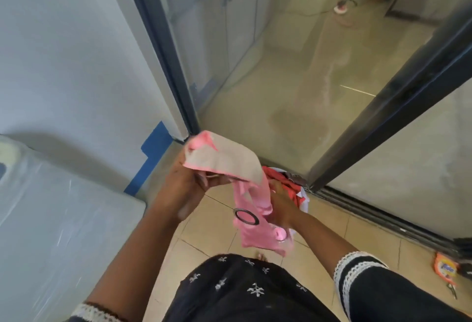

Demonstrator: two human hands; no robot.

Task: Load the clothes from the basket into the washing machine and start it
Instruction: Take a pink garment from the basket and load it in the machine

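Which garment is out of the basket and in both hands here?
The pink garment with ring fittings: the left hand and right hand hold it in the air, while the red clothes remain in the basket.

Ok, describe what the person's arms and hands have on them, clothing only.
Both forearms are bare. The left sleeve and right sleeve are short, dark, and edged with white lace-like bands at the cuff. The dark top carries small white embroidered motifs. No rings or bracelets are clear on the left hand or right hand.
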